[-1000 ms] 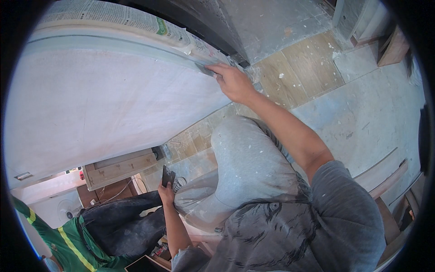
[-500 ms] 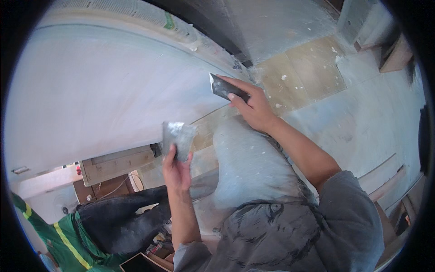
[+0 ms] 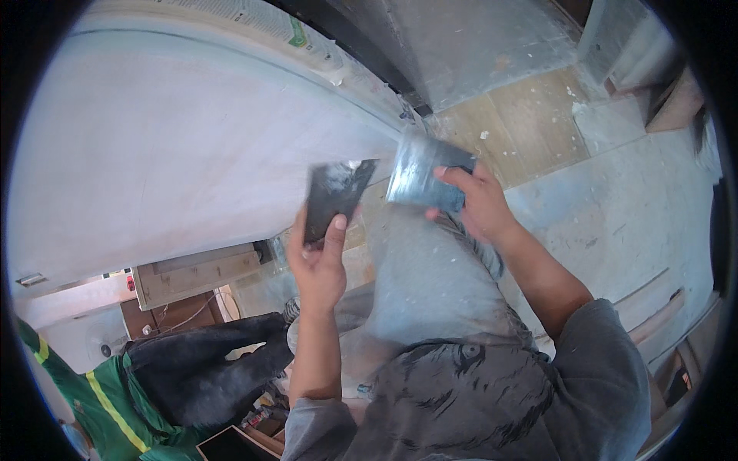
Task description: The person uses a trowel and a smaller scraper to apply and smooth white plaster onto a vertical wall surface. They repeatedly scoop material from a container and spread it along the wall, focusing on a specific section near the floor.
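Note:
My left hand (image 3: 321, 270) is closed round a dark flat putty scraper (image 3: 332, 201), with a whitish smear of filler near its upper edge. My right hand (image 3: 487, 203) grips another flat putty scraper (image 3: 417, 174), whose broad metal face shines and is slightly blurred. The two blades are held close together in front of me, with a narrow gap between them. Beside both hands, on the left, is a large smooth whitish panel (image 3: 177, 154); neither scraper appears to touch it.
A person in a green top with yellow stripes (image 3: 115, 411) and dark trousers is at the lower left. A wooden drawer-like box (image 3: 196, 275) lies beyond the panel's near edge. Dusty brown floor tiles (image 3: 511, 127) and pale sheeting (image 3: 615, 223) stretch to the right.
My right hand has come down and turned its scraper so the broad face shows. My left hand has risen slightly right and turned its scraper. The two blades are now closer together.

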Available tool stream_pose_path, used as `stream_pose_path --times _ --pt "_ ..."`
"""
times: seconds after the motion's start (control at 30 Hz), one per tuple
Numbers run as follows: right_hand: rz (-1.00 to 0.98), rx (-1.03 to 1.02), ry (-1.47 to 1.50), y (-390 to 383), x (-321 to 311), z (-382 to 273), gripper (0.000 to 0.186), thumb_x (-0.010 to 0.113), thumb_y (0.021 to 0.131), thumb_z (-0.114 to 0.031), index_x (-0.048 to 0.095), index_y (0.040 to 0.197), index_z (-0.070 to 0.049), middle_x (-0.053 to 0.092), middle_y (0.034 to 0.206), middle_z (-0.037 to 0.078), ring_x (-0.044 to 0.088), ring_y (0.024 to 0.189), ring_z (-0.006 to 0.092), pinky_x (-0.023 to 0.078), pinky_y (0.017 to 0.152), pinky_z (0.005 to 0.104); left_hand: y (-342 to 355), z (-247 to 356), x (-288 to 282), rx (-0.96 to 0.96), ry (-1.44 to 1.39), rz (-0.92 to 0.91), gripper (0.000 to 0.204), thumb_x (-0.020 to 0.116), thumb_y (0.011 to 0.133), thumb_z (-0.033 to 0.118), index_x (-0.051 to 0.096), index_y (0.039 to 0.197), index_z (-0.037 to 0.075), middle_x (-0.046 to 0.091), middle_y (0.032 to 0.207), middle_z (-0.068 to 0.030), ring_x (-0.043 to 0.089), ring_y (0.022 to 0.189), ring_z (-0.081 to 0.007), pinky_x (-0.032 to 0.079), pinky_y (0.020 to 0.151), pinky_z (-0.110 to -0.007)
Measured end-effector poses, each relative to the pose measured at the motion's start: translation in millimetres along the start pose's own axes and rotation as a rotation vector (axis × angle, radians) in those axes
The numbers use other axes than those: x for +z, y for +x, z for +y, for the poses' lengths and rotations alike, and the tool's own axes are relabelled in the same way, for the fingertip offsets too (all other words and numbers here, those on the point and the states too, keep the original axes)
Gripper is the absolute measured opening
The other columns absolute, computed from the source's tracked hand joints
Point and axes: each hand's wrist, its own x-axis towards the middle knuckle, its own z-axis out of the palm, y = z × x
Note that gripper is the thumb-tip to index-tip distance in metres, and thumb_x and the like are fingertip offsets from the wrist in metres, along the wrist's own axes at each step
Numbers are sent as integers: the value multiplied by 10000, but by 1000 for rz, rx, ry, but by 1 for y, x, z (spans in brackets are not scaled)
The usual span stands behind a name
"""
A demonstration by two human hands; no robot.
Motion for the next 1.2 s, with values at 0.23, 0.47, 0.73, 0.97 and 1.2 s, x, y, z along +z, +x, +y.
stream_pose_path --times 0.23,0.47,0.73,0.97,1.2 --pt "-92 311 377 -4 3 14 212 669 957 -226 671 1098 -68 712 985 75 703 886 190 560 632 361 9 -43 -20 531 797 -259 713 518 798 -223 654 1384 159 603 1437 -202 557 1371 -356 409 1182 -432" --pt "109 -369 -691 88 -45 14 365 580 1006 -149 646 1359 -85 736 1129 121 699 988 262 555 830 398 -31 -114 -151 -143 953 -94 570 431 910 -154 607 1413 47 639 1383 -222 588 1336 -327 420 1132 -371" --pt "69 -549 -1143 142 -29 28 387 529 1014 -96 652 1376 -156 658 1354 169 608 1243 366 467 1069 438 -137 -203 -314 -631 897 71 379 570 897 -42 669 1263 -46 752 1120 -195 710 1064 -274 506 968 -361" --pt "96 -570 -1206 156 -33 34 388 535 1010 -144 646 1377 -198 653 1360 129 595 1250 359 485 1045 463 -114 -194 -287 -645 841 56 340 590 888 -39 677 1217 -51 758 1060 -145 709 985 -235 518 924 -359" --pt "82 -639 -1120 150 -22 50 433 582 976 -42 635 1392 -154 651 1360 153 601 1236 356 466 1081 435 -120 -208 -307 -587 771 65 342 584 894 -31 672 1224 -53 753 1045 -136 698 983 -222 510 910 -339"
